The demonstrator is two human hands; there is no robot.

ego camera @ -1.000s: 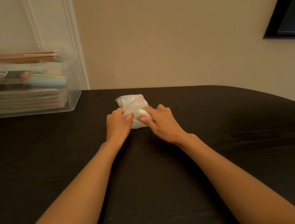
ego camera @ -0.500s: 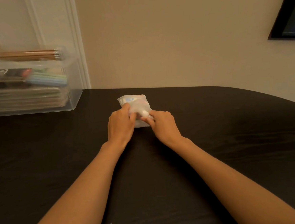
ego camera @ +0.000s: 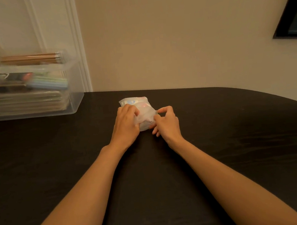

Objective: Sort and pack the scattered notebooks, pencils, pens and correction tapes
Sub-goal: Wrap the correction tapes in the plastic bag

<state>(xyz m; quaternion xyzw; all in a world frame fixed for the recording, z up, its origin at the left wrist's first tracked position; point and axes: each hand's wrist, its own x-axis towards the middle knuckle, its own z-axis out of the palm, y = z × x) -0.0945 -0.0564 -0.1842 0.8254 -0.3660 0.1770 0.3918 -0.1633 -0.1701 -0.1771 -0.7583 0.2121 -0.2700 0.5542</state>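
Observation:
A translucent white plastic bag [ego camera: 142, 109] with small pastel items inside, likely correction tapes, lies on the black table [ego camera: 235, 141] near its far edge. My left hand [ego camera: 127, 124] grips the bag's left side with curled fingers. My right hand [ego camera: 166, 123] pinches the bag's right edge between thumb and forefinger. A clear plastic box [ego camera: 75, 102] at the far left holds stacked notebooks [ego camera: 24, 102], pastel pens [ego camera: 47, 83] and a dark packet. A bundle of pencils [ego camera: 31, 58] lies across the top of the box.
A beige wall runs just behind the table's far edge. White door trim [ego camera: 78, 46] stands behind the box. A dark framed screen [ego camera: 294, 17] hangs at the upper right. The table's rounded right edge curves away.
My right hand slid from on top of the bag to its right edge and now pinches the plastic. My left hand closed further over the bag's left side.

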